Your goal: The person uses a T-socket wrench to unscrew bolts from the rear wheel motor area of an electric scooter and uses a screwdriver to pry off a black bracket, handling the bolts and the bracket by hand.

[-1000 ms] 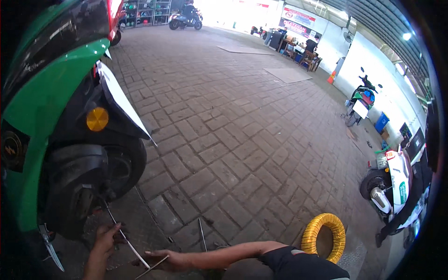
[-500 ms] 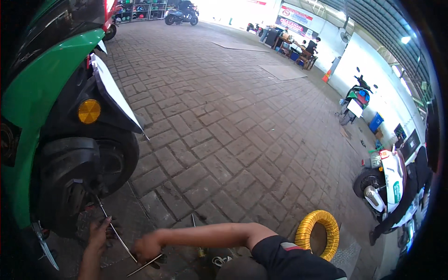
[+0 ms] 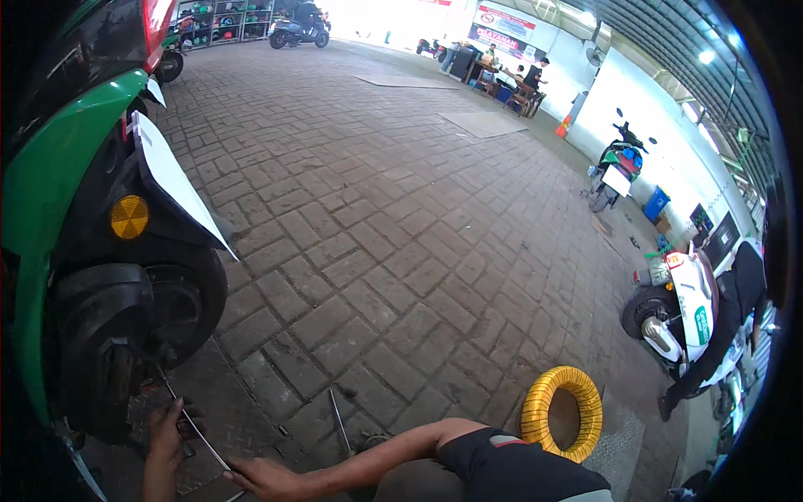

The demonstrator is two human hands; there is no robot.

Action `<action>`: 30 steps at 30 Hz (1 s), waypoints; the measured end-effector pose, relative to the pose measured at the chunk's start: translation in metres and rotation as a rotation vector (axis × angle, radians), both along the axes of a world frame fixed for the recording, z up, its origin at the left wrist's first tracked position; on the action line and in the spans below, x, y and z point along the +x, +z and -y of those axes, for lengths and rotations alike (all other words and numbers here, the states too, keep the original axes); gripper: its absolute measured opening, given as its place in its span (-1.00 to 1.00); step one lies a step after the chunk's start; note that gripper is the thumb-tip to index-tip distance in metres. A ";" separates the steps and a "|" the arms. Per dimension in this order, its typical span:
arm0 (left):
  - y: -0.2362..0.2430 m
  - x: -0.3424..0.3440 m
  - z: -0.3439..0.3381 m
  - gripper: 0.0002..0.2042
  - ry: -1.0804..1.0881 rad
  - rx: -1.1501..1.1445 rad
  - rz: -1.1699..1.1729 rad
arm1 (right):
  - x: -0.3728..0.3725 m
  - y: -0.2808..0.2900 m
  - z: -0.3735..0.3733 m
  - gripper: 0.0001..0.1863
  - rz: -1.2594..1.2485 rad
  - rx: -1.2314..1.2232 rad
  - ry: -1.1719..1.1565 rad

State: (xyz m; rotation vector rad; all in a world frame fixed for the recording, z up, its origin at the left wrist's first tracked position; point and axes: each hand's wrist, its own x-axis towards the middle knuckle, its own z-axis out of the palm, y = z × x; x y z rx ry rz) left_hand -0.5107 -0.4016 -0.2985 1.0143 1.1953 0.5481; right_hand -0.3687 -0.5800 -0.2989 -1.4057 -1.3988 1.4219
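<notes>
A long metal T-handle wrench [image 3: 201, 437] slants from the rear wheel hub of a green motorbike [image 3: 77, 188] down toward me. Partway along its shaft, my left hand [image 3: 165, 435] is closed around it, close to the wheel. My right hand [image 3: 266, 480] grips the wrench's near end, fingers pressed together at the handle. Only a bit of the crossbar shows, at the lower edge. The motorbike's rear tyre [image 3: 213, 293] stands beside the hub, and the wrench's far tip is hard to make out against the dark parts.
A tyre wrapped in yellow [image 3: 535, 412] lies to my right. A thin metal rod [image 3: 340, 421] rests on the paving near my right forearm. A white motorbike [image 3: 693, 305] with a person in dark clothes [image 3: 726, 322] is at far right. Another motorbike [image 3: 617, 167] stands by the wall.
My right hand has shifted lower and left at the handle, and the crossbar has turned mostly out of sight. My left hand stays on the shaft. The whole view has shifted slightly.
</notes>
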 end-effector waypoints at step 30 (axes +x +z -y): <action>-0.006 -0.006 -0.005 -0.73 -0.006 -0.047 -0.024 | 0.047 -0.021 -0.083 -0.64 -0.643 -0.476 0.244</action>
